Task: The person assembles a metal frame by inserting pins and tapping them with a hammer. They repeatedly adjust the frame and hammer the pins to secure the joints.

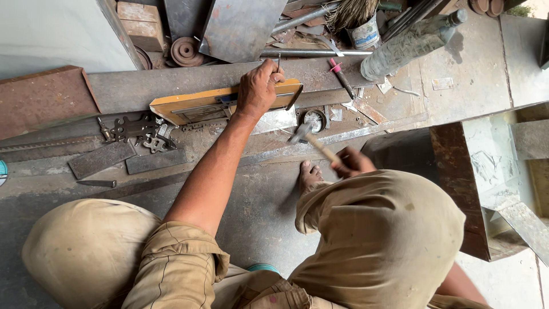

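Observation:
My left hand (260, 87) reaches forward and pinches a thin metal pin (279, 60), standing it upright on the far edge of a flat yellow-edged metal frame (189, 106). The frame lies on a long grey steel beam (143, 86). My right hand (353, 162) is closed on the wooden handle of a hammer (313, 142), just above my right knee. The blurred hammer head (299, 133) hangs over the floor near the frame's right end, below my left hand. My bare foot (309, 175) rests on the floor under the hammer.
Ornate metal hinges (135, 129) and flat steel plates (100, 159) lie at the left. A round gauge-like disc (314, 120), a pink-handled tool (342, 78), a plastic bottle (409, 44) and a brush in a can (362, 27) lie beyond. A rusty metal box (455, 189) stands at the right.

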`<state>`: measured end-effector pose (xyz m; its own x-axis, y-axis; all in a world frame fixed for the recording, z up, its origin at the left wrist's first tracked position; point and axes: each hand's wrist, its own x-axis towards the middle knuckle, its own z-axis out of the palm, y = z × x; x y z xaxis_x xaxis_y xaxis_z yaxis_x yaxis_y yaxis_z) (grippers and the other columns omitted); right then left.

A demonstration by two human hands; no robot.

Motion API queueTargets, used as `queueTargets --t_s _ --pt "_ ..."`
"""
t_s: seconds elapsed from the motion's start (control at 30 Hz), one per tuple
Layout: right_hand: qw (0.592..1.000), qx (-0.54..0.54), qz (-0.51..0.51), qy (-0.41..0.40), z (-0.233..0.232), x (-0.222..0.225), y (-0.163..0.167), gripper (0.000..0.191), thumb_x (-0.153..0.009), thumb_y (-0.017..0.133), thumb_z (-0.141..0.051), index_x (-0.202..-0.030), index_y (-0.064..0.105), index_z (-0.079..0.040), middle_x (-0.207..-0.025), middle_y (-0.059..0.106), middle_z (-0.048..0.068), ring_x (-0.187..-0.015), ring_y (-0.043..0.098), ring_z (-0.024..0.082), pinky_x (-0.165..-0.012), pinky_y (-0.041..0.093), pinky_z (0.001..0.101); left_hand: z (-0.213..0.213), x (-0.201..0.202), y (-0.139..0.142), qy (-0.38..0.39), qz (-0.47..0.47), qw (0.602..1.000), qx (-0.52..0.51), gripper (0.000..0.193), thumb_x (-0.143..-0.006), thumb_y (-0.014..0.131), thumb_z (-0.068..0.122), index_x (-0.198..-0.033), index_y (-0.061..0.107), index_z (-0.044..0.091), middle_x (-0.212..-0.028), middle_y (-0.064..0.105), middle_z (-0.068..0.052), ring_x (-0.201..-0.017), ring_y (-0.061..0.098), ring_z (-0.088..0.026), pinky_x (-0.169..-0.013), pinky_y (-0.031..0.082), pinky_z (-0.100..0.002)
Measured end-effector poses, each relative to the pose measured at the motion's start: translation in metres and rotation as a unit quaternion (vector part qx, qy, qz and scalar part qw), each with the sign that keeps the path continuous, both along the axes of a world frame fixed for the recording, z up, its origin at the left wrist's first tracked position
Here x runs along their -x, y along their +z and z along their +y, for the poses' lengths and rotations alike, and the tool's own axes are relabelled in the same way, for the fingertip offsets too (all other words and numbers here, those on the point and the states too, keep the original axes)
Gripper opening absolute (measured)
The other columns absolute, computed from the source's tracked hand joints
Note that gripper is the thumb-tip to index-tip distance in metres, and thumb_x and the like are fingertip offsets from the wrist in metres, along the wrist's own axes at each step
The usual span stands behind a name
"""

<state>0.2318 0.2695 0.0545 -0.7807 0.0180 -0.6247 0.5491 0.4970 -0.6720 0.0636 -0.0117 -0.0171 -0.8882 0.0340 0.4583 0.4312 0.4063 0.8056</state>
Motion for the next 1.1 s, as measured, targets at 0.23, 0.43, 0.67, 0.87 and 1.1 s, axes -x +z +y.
queueTargets --t_s 0.23,0.43,0.67,0.87,1.1 --pt "0.990 -0.017 0.139 -0.007 -0.006 0.024 0.101 0.032 -0.096 0.071 -0.026 -0.117 0.064 -0.004 -0.084 0.063 0.000 -0.071 0.051 0.007 -0.061 0.043 0.0245 0.002 0.005 -0.001 0.006 -0.018 1.000 0.018 0.008 -0.101 0.063 0.015 -0.096 0.061 0.009 -0.091 0.077 -0.002 -0.087 0.077 -0.025 -0.074 0.058 -0.041" --pt "0.981 0.004 0.193 0.016 -0.030 0.043 0.134 0.032 -0.099 0.069 -0.025 -0.121 0.061 -0.003 -0.081 0.058 -0.003 -0.068 0.049 0.004 -0.057 0.041 0.0212 0.001 0.008 -0.001 0.004 -0.013 1.000 0.018 0.009 -0.102 0.064 0.016 -0.098 0.061 0.008 -0.090 0.078 -0.002 -0.086 0.077 -0.026 -0.073 0.057 -0.041" --pt "0.977 -0.038 0.207 0.034 -0.042 0.064 0.148 0.032 -0.100 0.067 -0.021 -0.126 0.058 -0.004 -0.082 0.062 0.001 -0.064 0.049 0.007 -0.053 0.039 0.0238 0.000 0.010 0.000 -0.001 -0.002 1.000 0.013 0.005 -0.101 0.063 0.009 -0.098 0.059 0.008 -0.090 0.078 -0.002 -0.087 0.077 -0.026 -0.073 0.058 -0.041" --pt "0.941 0.058 0.324 0.072 -0.047 0.073 0.151 0.032 -0.108 0.065 -0.011 -0.136 0.055 0.002 -0.105 0.067 0.002 -0.095 0.060 0.004 -0.081 0.052 0.0200 0.000 0.011 0.000 0.001 0.020 1.000 0.010 0.009 -0.095 0.064 0.001 -0.097 0.059 0.008 -0.089 0.078 -0.002 -0.088 0.077 -0.027 -0.073 0.058 -0.041" --pt "0.870 0.020 0.473 0.140 -0.054 0.080 0.153 0.041 -0.111 0.061 -0.004 -0.150 0.049 0.002 -0.129 0.066 0.010 -0.112 0.061 0.009 -0.096 0.054 0.0227 0.002 0.011 -0.008 0.006 0.036 0.999 0.032 0.009 -0.096 0.065 0.002 -0.096 0.058 0.008 -0.089 0.078 -0.003 -0.088 0.077 -0.026 -0.074 0.059 -0.041"
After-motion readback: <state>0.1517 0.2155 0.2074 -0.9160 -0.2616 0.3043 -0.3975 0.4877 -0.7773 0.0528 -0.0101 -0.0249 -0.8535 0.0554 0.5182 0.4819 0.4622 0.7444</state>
